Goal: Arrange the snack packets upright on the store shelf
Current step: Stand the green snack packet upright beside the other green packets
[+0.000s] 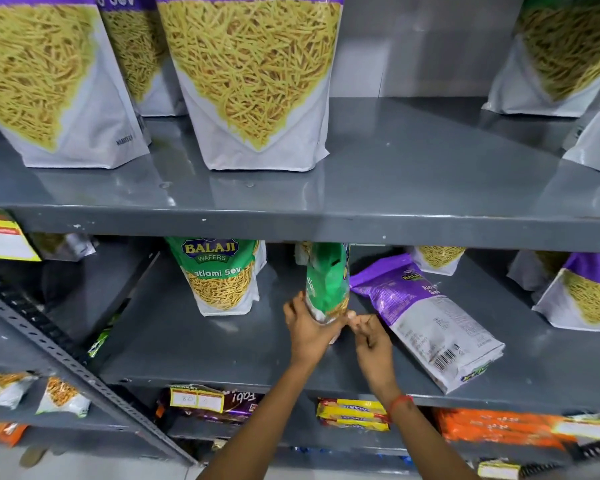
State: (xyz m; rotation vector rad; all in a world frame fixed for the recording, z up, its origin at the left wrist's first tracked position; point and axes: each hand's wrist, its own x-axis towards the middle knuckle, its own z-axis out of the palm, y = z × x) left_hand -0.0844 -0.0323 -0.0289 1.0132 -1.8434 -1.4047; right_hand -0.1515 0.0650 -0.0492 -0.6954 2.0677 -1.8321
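- Two hands work the middle shelf (201,344): left hand (310,329) clamps the green packet's (328,282) base, seen edge-on and upright; a loose grip could tip it.
- Right hand (373,336), fingers curled, touches the base; its wrist may nudge the purple packet (426,318) lying flat alongside.

Small grocery shop; grey steel shelves (291,223) stocked with branded sev packets (250,81); handwritten price label (196,400) on biscuit packs (352,414) below.

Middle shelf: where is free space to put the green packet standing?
Bare patch between the upright green packet and the lying purple packet, where both hands hold the green packet. Crowded to the right.
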